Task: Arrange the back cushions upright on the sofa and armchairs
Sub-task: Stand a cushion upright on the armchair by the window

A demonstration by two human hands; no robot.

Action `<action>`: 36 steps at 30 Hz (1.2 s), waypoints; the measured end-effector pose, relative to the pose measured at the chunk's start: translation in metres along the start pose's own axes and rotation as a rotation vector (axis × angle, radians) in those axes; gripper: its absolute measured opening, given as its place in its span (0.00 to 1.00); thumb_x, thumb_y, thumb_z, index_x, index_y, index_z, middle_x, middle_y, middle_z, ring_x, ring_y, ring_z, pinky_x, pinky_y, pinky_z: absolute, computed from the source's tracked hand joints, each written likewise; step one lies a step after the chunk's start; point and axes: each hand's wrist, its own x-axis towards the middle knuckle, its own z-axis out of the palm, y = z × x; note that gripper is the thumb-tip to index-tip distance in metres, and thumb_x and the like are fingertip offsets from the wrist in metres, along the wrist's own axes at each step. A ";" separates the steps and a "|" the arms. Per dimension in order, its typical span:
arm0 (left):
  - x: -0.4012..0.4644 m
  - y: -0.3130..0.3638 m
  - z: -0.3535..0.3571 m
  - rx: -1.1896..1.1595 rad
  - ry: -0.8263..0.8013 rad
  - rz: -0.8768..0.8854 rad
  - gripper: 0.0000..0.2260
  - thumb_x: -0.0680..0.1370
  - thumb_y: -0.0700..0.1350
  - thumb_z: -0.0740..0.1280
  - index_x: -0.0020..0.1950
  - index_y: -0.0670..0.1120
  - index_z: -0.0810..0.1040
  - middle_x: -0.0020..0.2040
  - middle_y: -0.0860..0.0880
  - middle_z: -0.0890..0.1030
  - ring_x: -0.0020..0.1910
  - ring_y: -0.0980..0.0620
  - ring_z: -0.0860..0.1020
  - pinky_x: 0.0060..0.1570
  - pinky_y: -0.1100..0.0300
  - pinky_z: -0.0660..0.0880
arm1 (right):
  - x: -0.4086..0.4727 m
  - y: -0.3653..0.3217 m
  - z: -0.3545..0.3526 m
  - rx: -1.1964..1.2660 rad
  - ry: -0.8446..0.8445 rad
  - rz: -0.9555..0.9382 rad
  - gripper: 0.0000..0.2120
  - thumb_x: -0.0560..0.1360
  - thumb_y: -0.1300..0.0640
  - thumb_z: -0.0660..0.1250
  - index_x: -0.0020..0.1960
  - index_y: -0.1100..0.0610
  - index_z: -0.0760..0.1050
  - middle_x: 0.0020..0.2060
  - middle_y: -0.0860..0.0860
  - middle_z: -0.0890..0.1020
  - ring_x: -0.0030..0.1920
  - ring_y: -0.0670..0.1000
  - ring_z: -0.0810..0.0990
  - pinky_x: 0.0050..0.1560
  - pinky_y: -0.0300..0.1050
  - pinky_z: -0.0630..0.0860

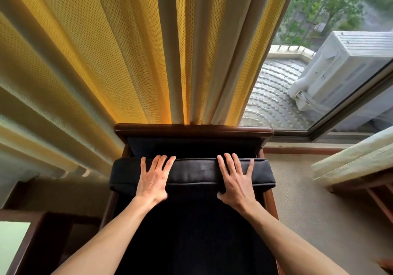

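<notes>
Grip: my left hand and right hand lie flat, fingers spread, holding nothing.
Purpose: pressing the back cushion upright against the armchair.

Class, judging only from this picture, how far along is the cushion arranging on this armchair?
Done: nothing finished shows. In hand: left hand and right hand lie spread on the dark back cushion, which stands forward of the armchair's wooden back rail. Left: setting it against that rail; other seats are out of view.
</notes>
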 end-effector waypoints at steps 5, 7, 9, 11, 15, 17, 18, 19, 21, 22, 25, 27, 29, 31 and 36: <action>0.018 0.004 0.003 -0.061 0.048 -0.075 0.48 0.69 0.40 0.73 0.80 0.53 0.46 0.80 0.47 0.53 0.79 0.46 0.51 0.74 0.36 0.50 | 0.023 0.008 0.006 0.003 0.014 0.033 0.49 0.64 0.52 0.78 0.79 0.57 0.57 0.78 0.58 0.61 0.79 0.59 0.57 0.70 0.77 0.52; 0.022 0.005 0.008 -0.070 0.068 -0.078 0.47 0.71 0.39 0.72 0.79 0.53 0.44 0.80 0.48 0.52 0.79 0.45 0.50 0.75 0.38 0.50 | 0.033 0.011 0.005 -0.004 -0.010 0.049 0.47 0.68 0.52 0.75 0.80 0.56 0.54 0.79 0.57 0.57 0.79 0.58 0.52 0.71 0.76 0.49; 0.032 0.006 0.010 -0.099 0.080 -0.086 0.45 0.73 0.40 0.71 0.79 0.53 0.43 0.80 0.48 0.50 0.79 0.45 0.47 0.75 0.38 0.47 | 0.046 0.006 0.006 -0.010 -0.041 0.091 0.43 0.73 0.55 0.70 0.80 0.57 0.50 0.80 0.57 0.51 0.80 0.59 0.48 0.71 0.76 0.45; 0.043 0.016 0.007 -0.152 0.081 -0.050 0.43 0.74 0.41 0.70 0.79 0.54 0.45 0.80 0.50 0.49 0.79 0.44 0.47 0.74 0.37 0.46 | 0.052 -0.008 0.008 -0.043 -0.014 0.065 0.39 0.72 0.65 0.64 0.80 0.61 0.52 0.80 0.59 0.52 0.79 0.61 0.50 0.70 0.77 0.46; 0.048 0.039 0.016 -0.146 0.111 0.116 0.42 0.77 0.42 0.66 0.78 0.51 0.37 0.80 0.52 0.42 0.79 0.48 0.42 0.76 0.42 0.43 | 0.046 -0.025 0.018 0.018 0.005 -0.164 0.46 0.70 0.71 0.62 0.81 0.54 0.44 0.81 0.51 0.45 0.80 0.57 0.41 0.73 0.71 0.40; 0.052 0.032 0.021 -0.110 0.108 0.125 0.40 0.78 0.46 0.63 0.78 0.49 0.37 0.80 0.51 0.41 0.79 0.50 0.41 0.76 0.44 0.43 | 0.051 -0.017 0.020 0.050 0.005 -0.136 0.47 0.69 0.66 0.66 0.81 0.52 0.46 0.81 0.49 0.48 0.80 0.53 0.43 0.75 0.68 0.41; 0.055 0.026 0.021 -0.086 0.100 0.135 0.38 0.79 0.49 0.62 0.79 0.49 0.38 0.80 0.51 0.42 0.79 0.50 0.42 0.76 0.46 0.43 | 0.054 -0.010 0.019 0.060 0.000 -0.108 0.46 0.69 0.62 0.68 0.81 0.52 0.48 0.81 0.48 0.49 0.80 0.51 0.44 0.76 0.65 0.42; 0.058 0.017 0.021 -0.074 0.102 0.148 0.37 0.80 0.52 0.62 0.79 0.49 0.40 0.80 0.51 0.43 0.79 0.50 0.43 0.77 0.47 0.45 | 0.055 -0.001 0.018 0.072 -0.010 -0.081 0.44 0.71 0.56 0.68 0.81 0.51 0.48 0.81 0.48 0.49 0.80 0.49 0.44 0.77 0.63 0.41; 0.061 -0.002 0.023 -0.093 0.096 0.155 0.36 0.80 0.57 0.61 0.80 0.50 0.44 0.81 0.51 0.47 0.79 0.51 0.46 0.77 0.48 0.47 | 0.055 0.015 0.019 0.092 -0.032 -0.050 0.41 0.76 0.46 0.65 0.81 0.51 0.47 0.81 0.48 0.47 0.80 0.48 0.43 0.77 0.59 0.40; 0.060 -0.013 0.026 -0.094 0.104 0.158 0.36 0.79 0.58 0.61 0.80 0.50 0.46 0.80 0.51 0.49 0.79 0.51 0.48 0.77 0.48 0.48 | 0.054 0.024 0.021 0.086 -0.020 -0.041 0.41 0.77 0.42 0.64 0.81 0.51 0.47 0.81 0.48 0.47 0.80 0.49 0.44 0.77 0.58 0.39; 0.051 -0.049 0.033 -0.044 0.141 0.126 0.35 0.78 0.61 0.60 0.80 0.50 0.50 0.80 0.51 0.53 0.79 0.51 0.51 0.76 0.48 0.51 | 0.046 0.045 0.027 0.054 0.030 0.007 0.39 0.77 0.36 0.59 0.81 0.52 0.50 0.81 0.49 0.52 0.80 0.50 0.48 0.77 0.55 0.42; 0.044 -0.074 0.034 -0.046 0.149 0.077 0.35 0.78 0.62 0.59 0.79 0.50 0.52 0.80 0.51 0.55 0.78 0.51 0.53 0.76 0.47 0.52 | 0.041 0.060 0.028 0.048 0.044 0.063 0.40 0.75 0.32 0.55 0.80 0.53 0.52 0.80 0.50 0.54 0.80 0.51 0.51 0.77 0.54 0.44; 0.038 -0.092 0.034 -0.073 0.135 0.007 0.36 0.77 0.64 0.57 0.79 0.49 0.52 0.80 0.51 0.55 0.78 0.51 0.53 0.75 0.47 0.53 | 0.035 0.078 0.027 0.068 0.040 0.136 0.43 0.73 0.30 0.51 0.80 0.53 0.52 0.80 0.50 0.55 0.80 0.51 0.52 0.77 0.57 0.46; 0.033 -0.097 0.035 -0.104 0.103 -0.063 0.38 0.76 0.65 0.57 0.80 0.47 0.51 0.80 0.50 0.53 0.78 0.51 0.51 0.75 0.47 0.51 | 0.028 0.089 0.025 0.078 0.019 0.196 0.43 0.74 0.31 0.55 0.81 0.53 0.50 0.81 0.50 0.52 0.80 0.51 0.49 0.77 0.62 0.47; 0.034 -0.073 0.016 -0.097 -0.040 -0.177 0.36 0.80 0.57 0.60 0.80 0.45 0.45 0.81 0.48 0.46 0.79 0.49 0.43 0.75 0.42 0.44 | 0.038 0.053 0.000 0.019 -0.161 0.336 0.45 0.77 0.46 0.65 0.80 0.61 0.41 0.80 0.59 0.43 0.80 0.58 0.41 0.76 0.67 0.40</action>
